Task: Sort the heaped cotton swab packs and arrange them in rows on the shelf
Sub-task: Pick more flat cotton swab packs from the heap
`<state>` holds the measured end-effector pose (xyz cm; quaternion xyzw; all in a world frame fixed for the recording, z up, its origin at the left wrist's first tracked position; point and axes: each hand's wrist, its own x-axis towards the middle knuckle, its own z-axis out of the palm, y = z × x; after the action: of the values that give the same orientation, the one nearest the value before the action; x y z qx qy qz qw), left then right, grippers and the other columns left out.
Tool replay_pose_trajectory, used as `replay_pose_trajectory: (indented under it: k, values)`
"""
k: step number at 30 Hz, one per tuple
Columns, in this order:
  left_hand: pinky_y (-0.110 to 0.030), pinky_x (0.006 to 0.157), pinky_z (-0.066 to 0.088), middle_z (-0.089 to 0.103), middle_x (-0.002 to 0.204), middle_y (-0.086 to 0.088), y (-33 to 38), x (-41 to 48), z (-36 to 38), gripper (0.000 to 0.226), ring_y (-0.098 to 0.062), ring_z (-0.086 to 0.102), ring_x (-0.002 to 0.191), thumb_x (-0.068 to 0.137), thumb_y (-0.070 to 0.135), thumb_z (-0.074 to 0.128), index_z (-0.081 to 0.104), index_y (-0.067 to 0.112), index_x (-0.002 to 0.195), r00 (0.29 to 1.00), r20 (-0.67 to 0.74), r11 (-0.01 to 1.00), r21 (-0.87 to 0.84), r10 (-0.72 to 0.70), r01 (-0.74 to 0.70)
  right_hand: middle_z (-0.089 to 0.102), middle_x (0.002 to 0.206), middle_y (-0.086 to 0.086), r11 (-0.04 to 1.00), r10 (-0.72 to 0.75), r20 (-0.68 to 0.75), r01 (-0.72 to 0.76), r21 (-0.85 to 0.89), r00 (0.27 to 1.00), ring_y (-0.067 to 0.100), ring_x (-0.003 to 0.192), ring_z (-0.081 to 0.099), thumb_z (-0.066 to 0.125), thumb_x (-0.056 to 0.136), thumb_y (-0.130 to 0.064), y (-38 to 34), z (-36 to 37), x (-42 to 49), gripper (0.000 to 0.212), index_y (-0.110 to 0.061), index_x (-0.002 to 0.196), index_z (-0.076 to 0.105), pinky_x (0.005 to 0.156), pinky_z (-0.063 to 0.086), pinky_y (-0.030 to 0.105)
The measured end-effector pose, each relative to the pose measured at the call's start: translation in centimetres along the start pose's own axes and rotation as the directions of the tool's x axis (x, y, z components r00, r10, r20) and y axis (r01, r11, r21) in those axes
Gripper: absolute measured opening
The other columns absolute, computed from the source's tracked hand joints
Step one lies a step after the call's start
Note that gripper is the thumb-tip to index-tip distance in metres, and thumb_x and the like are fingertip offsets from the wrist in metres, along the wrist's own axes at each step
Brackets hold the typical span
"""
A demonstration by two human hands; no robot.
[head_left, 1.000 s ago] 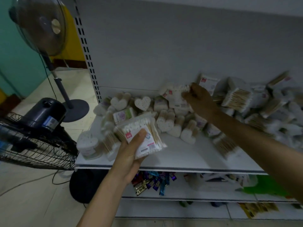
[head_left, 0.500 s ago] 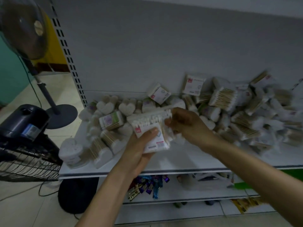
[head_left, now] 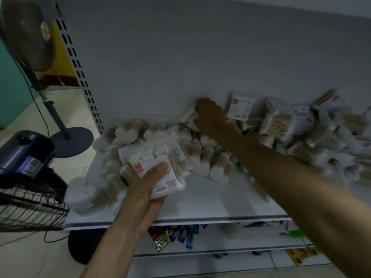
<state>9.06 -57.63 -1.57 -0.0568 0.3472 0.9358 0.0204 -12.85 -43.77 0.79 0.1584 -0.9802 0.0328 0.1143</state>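
Observation:
A heap of cotton swab packs (head_left: pixel 297 135) covers the back and right of the white shelf (head_left: pixel 210 203). Heart-shaped packs (head_left: pixel 204 157) lie in the middle, and a round tub of swabs (head_left: pixel 81 195) stands at the front left corner. My left hand (head_left: pixel 144 195) is shut on a small stack of flat rectangular swab packs (head_left: pixel 158 163), held above the shelf's front left. My right hand (head_left: pixel 210 117) reaches to the back wall and closes on a rectangular pack with a red logo (head_left: pixel 188 119). Another such pack (head_left: pixel 240 108) leans against the wall just right of it.
A standing fan (head_left: pixel 28 35) and its round base (head_left: pixel 72 140) are on the floor to the left, with a second fan's motor and wire grille (head_left: pixel 24 197) close to the shelf's left edge. Lower shelves hold small wrapped packets (head_left: pixel 172 236).
My right hand added a pack to the stack in my left hand, then reached back to the rear wall and took hold of another pack. The stack in my left hand grew.

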Motion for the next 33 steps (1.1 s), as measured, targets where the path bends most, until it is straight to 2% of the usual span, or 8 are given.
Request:
replay_pose_trajectory:
  k: [3,6,9,11,15,19,29,33]
  values:
    - [-0.022,0.061,0.056,0.071,0.068,0.002,0.1,0.3,0.5,0.076,-0.006,0.069,0.065,0.012,0.036,0.099,0.071,0.016,0.079,0.999,0.034,1.000,0.020,0.017,-0.018,0.048,0.122,0.014,0.999,-0.031,0.008,0.030,0.042,0.999,0.030,0.110,0.048,0.057,0.090,-0.025,0.6,-0.7,-0.7,0.035,-0.007,0.120,0.051,0.086,0.038,0.035]
    - [-0.031,0.090,0.053,0.075,0.085,0.001,-0.6,1.7,0.4,0.031,-0.008,0.071,0.080,0.055,0.027,0.092,0.078,0.018,0.082,0.969,0.246,0.999,-0.053,0.015,-0.002,0.051,0.084,-0.003,0.885,0.037,-0.048,-0.010,0.466,0.998,0.020,0.079,0.052,0.063,0.087,-0.026,1.7,-3.5,-4.3,0.021,-0.015,0.095,0.046,0.063,0.037,0.026]
    - [-0.042,0.113,0.031,0.068,0.106,-0.022,-0.7,2.3,2.4,0.041,-0.029,0.066,0.103,0.104,0.007,0.024,0.062,-0.007,0.108,0.930,0.367,0.987,-0.157,0.037,0.022,0.048,0.067,-0.011,0.720,0.110,-0.009,-0.073,0.690,0.994,0.001,0.059,0.047,0.072,0.082,-0.030,2.9,-6.5,-10.0,0.032,-0.024,0.074,0.042,0.054,0.037,0.016]
    - [-0.033,0.097,0.048,0.071,0.097,-0.015,-2.7,2.4,3.9,0.016,-0.022,0.069,0.095,0.094,0.008,0.057,0.070,0.001,0.099,0.891,0.453,0.998,-0.057,0.025,0.001,0.052,0.063,-0.010,0.620,0.140,-0.012,-0.078,0.781,0.990,-0.001,0.056,0.051,0.072,0.083,-0.027,3.6,-8.2,-14.3,0.029,-0.023,0.071,0.046,0.054,0.042,0.018]
    - [-0.022,0.063,0.056,0.074,0.084,-0.004,-5.9,0.3,8.7,0.061,-0.012,0.072,0.078,0.020,0.031,0.099,0.079,0.016,0.076,0.925,0.368,0.993,0.102,-0.092,0.058,0.040,0.050,-0.012,0.560,0.222,-0.060,-0.077,0.825,0.973,0.001,0.049,0.038,0.058,0.093,-0.017,6.0,-10.5,-20.9,0.034,-0.020,0.066,0.039,0.049,0.030,0.014]
    - [-0.020,0.063,0.055,0.071,0.086,-0.006,-9.3,-1.2,12.9,0.087,-0.014,0.071,0.080,0.028,0.035,0.098,0.068,0.001,0.103,0.901,0.397,0.966,0.245,-0.173,0.078,0.058,0.071,-0.013,0.504,0.295,-0.077,-0.087,0.859,0.952,-0.001,0.066,0.053,0.047,0.097,-0.033,9.5,-12.3,-25.4,0.024,-0.016,0.086,0.059,0.065,0.042,0.018]
    - [-0.042,0.085,0.055,0.064,0.124,-0.014,-22.5,-7.6,23.2,0.084,-0.031,0.064,0.110,0.067,0.031,0.076,0.040,0.011,0.140,0.908,0.416,0.923,0.364,-0.044,-0.122,0.055,0.136,0.003,0.137,0.339,0.103,-0.157,0.978,0.935,0.014,0.122,0.054,0.028,0.076,-0.079,18.9,-14.9,-35.7,0.085,-0.024,0.138,0.046,0.106,0.043,0.042]
    - [-0.027,0.087,0.053,0.063,0.128,-0.005,-25.6,-9.8,26.0,0.086,-0.021,0.062,0.115,0.070,0.039,0.073,0.035,0.016,0.144,0.910,0.414,0.920,0.345,0.030,-0.187,0.040,0.146,-0.012,0.335,0.244,0.032,-0.115,0.935,0.969,0.010,0.134,0.039,0.025,0.074,-0.088,21.3,-14.6,-37.9,0.083,-0.045,0.144,0.028,0.111,0.034,0.044]
